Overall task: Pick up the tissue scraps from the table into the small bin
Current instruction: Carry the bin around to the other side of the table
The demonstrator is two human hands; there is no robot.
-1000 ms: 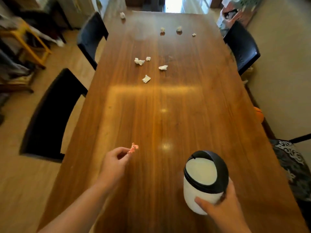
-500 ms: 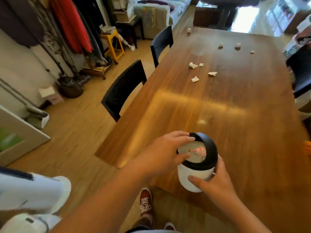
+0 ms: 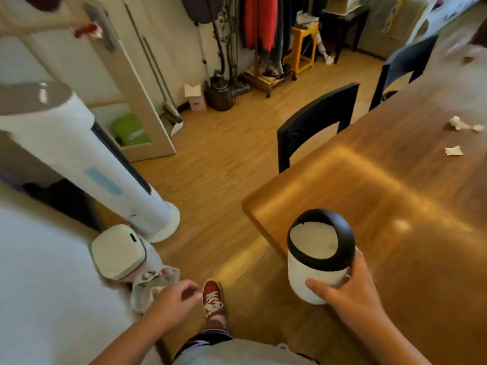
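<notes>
Near the table's corner (image 3: 263,206), gripping the small bin (image 3: 319,262) around its white wall with the right hand (image 3: 350,293), keeping the swing lid level and ready for the next drop. Hanging loose off the table's edge, over the floor beside a red shoe (image 3: 213,301), the left hand (image 3: 171,301), fingers curled and apparently holding nothing, though blurred. Waiting well apart up the tabletop, white tissue scraps (image 3: 453,150), calling for carrying the bin closer.
</notes>
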